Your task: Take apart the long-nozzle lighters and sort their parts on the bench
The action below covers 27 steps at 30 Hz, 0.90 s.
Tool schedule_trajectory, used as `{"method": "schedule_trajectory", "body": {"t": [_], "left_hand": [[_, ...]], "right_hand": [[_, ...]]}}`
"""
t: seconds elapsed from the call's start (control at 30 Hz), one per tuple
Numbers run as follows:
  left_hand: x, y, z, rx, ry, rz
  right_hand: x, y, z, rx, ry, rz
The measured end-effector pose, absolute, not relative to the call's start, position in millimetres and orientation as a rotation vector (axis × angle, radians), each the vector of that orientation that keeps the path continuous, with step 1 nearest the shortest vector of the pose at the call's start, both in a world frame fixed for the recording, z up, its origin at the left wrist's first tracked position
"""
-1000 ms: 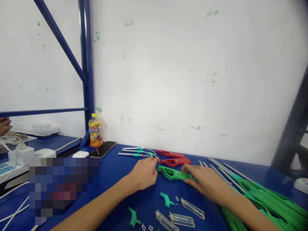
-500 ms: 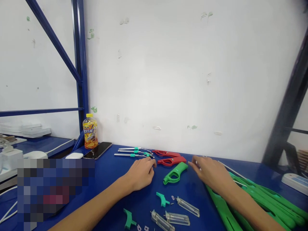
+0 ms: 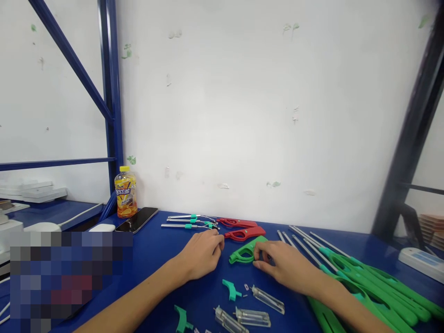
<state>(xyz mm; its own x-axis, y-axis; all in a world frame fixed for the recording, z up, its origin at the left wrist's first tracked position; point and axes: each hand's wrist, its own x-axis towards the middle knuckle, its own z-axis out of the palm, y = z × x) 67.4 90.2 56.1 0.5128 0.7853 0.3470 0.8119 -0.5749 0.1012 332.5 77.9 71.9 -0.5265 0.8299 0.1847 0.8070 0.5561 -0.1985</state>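
Observation:
My right hand (image 3: 282, 263) has its thumb and fingers on the handle end of a green lighter casing (image 3: 239, 255). My left hand (image 3: 203, 253) rests on the table with curled fingers; what is under them is hidden. Two red lighter casings (image 3: 246, 233) lie behind, between the hands. Several metal lighter rods with wires (image 3: 178, 226) lie beyond my left hand. Nearer to me are green triggers (image 3: 230, 290) and clear fuel tanks (image 3: 253, 317), with tiny pale parts among them.
Green lighter bodies with metal rods (image 3: 374, 277) are piled under and beside my right forearm. A drink bottle (image 3: 125, 194), a black phone (image 3: 138, 219) and a blurred-out patch are at the left. A white device (image 3: 421, 261) stands far right, and a white wall (image 3: 215, 115) rises behind.
My right hand has come left and toward me from the rod tips to the green casing, uncovering the rods. My left hand has hardly moved. The view has shifted slightly.

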Motion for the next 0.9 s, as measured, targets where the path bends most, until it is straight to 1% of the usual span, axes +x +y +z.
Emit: {"method": "schedule_trajectory", "body": {"t": [0.4,0.57,0.9], "left_hand": [[68.0,91.6,61.2,-2.541,-1.552,-0.541],[70.2,88.2,65.1,-2.424,-1.643,-0.455],[52.4,98.8,60.0,-2.047,-1.989,-0.216]], "right_hand": [[335.2,81.0,60.5,-1.355,-2.546,0.025],[334.1,81.1,60.9,-1.347,-2.566,0.004],[334.5,84.3,56.1,-1.347,-2.548,0.003]]}}
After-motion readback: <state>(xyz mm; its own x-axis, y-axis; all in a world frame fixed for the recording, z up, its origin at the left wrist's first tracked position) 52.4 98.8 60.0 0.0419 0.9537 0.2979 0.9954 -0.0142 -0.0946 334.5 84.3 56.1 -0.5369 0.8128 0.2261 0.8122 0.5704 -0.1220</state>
